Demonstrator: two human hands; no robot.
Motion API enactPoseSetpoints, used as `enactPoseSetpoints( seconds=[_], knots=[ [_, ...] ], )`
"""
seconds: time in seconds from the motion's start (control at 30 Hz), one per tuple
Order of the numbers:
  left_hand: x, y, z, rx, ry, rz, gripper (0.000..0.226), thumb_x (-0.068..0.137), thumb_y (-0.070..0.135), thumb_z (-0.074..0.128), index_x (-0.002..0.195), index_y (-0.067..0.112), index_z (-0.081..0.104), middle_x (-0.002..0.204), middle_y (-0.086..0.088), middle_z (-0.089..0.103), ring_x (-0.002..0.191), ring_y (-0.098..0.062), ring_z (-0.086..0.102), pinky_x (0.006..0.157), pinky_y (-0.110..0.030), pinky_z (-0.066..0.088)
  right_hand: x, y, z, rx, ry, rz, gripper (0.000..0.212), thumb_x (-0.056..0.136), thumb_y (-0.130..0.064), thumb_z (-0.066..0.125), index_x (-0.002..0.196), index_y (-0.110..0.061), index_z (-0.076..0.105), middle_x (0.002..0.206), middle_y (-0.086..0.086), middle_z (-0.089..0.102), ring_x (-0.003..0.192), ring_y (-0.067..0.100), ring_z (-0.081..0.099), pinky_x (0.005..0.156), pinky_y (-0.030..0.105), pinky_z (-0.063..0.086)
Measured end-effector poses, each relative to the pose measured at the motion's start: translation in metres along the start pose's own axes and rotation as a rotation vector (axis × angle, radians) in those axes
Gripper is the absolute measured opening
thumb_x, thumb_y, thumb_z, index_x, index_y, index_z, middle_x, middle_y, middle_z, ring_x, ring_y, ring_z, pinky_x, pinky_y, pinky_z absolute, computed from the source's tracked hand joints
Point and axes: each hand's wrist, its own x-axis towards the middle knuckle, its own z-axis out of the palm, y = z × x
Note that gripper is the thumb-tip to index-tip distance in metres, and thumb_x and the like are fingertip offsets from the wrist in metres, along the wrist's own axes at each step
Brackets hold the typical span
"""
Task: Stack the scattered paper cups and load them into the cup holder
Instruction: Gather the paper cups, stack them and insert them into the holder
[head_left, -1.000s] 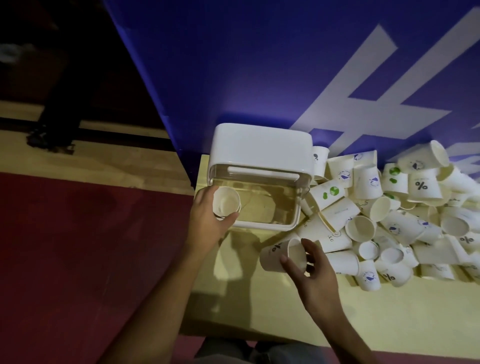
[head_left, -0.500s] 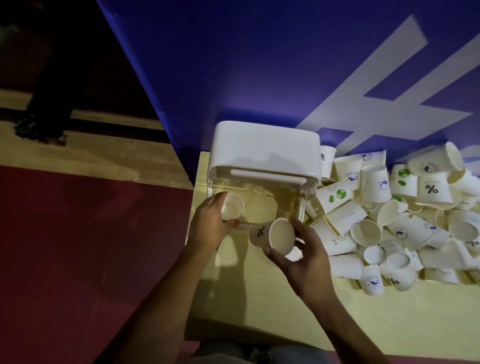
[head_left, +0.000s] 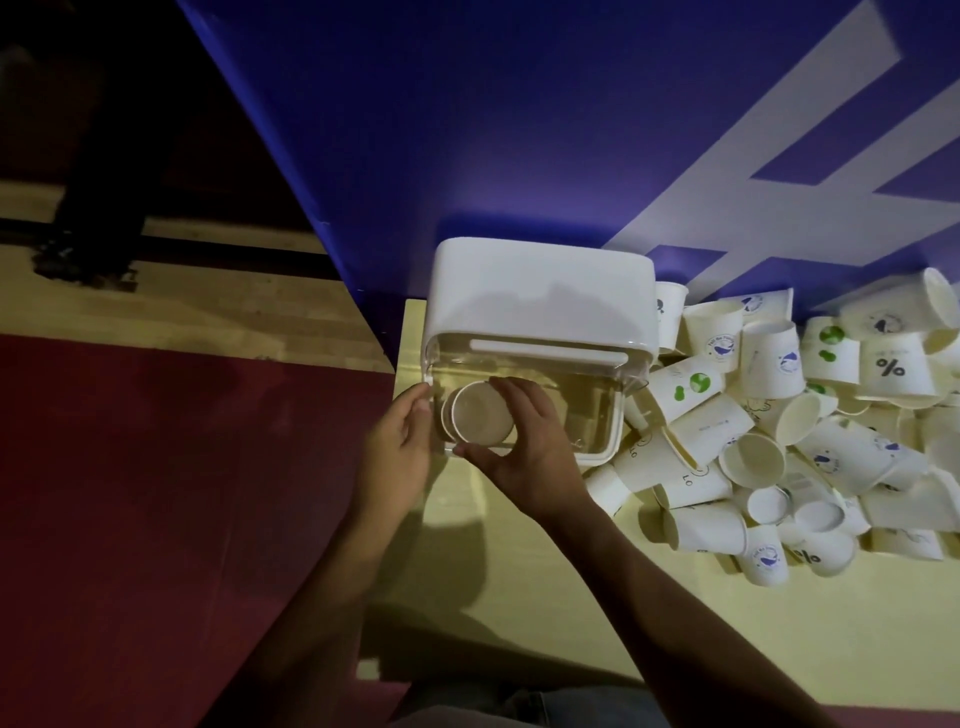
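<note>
The cup holder is a white-lidded box with a clear open tray at its front. Inside the tray's left end, a paper cup sits nested into another cup, mouth towards me. My right hand grips the nested cup with thumb below and fingers above. My left hand holds the outer cup at the tray's left wall; its fingertips are partly hidden. A large heap of scattered paper cups lies to the right of the holder.
The holder and cups rest on a pale yellow table against a blue wall panel with white markings. The table's left edge runs just left of the holder, with dark red floor beyond.
My right hand carried its cup left and forward into the tray and pushed it into the cup held by my left hand. The view has zoomed closer to the holder.
</note>
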Motion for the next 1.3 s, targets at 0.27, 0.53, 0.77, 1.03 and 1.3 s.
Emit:
enactPoseSetpoints(
  seconds=[0.27, 0.53, 0.77, 1.03, 1.3],
  knots=[
    [0.012, -0.003, 0.013, 0.205, -0.117, 0.084, 0.037, 0.098, 0.007, 0.062, 0.134, 0.018, 0.065, 0.111, 0.015, 0.068, 0.098, 0.006, 0.065, 0.081, -0.004, 0.044, 0.013, 0.019, 0.021, -0.05, -0.146, 0.131, 0.081, 0.081, -0.047, 0.082, 0.147, -0.015, 0.048, 0.144, 0.004, 0.055, 0.127, 0.024, 0.051, 0.103, 0.038, 0.046],
    [0.012, -0.01, 0.017, 0.236, -0.131, 0.08, 0.04, 0.096, 0.009, 0.066, 0.134, 0.02, 0.064, 0.117, 0.007, 0.073, 0.104, -0.005, 0.067, 0.086, -0.014, 0.05, 0.016, 0.027, 0.022, -0.037, -0.277, 0.226, 0.078, 0.093, -0.043, 0.07, 0.159, -0.027, 0.032, 0.154, 0.001, 0.049, 0.135, 0.025, 0.048, 0.108, 0.041, 0.044],
    [0.012, -0.008, 0.017, 0.23, -0.146, 0.074, 0.038, 0.095, 0.014, 0.068, 0.132, 0.025, 0.064, 0.11, 0.007, 0.074, 0.1, -0.007, 0.069, 0.087, -0.034, 0.059, 0.02, 0.034, 0.022, -0.071, -0.314, 0.205, 0.08, 0.094, -0.044, 0.068, 0.16, -0.032, 0.025, 0.158, 0.0, 0.044, 0.138, 0.027, 0.045, 0.111, 0.045, 0.042],
    [-0.022, 0.016, 0.017, 0.295, 0.044, 0.222, 0.046, 0.089, 0.015, 0.076, 0.133, 0.012, 0.061, 0.127, -0.004, 0.063, 0.106, -0.008, 0.055, 0.084, -0.015, 0.041, -0.032, 0.028, -0.007, -0.068, -0.103, 0.223, 0.075, 0.097, -0.057, 0.052, 0.158, -0.017, 0.034, 0.152, 0.01, 0.05, 0.139, 0.028, 0.047, 0.112, 0.042, 0.043],
    [-0.077, 0.061, 0.119, 0.318, -0.324, 0.428, 0.047, 0.094, 0.042, 0.064, 0.133, 0.016, 0.058, 0.133, -0.001, 0.059, 0.118, -0.019, 0.059, 0.088, -0.033, 0.053, -0.15, 0.079, -0.075, -0.044, 0.072, 0.46, 0.034, 0.098, -0.039, 0.06, 0.13, -0.026, 0.063, 0.124, -0.01, 0.067, 0.113, 0.007, 0.061, 0.094, 0.027, 0.052]
  ],
)
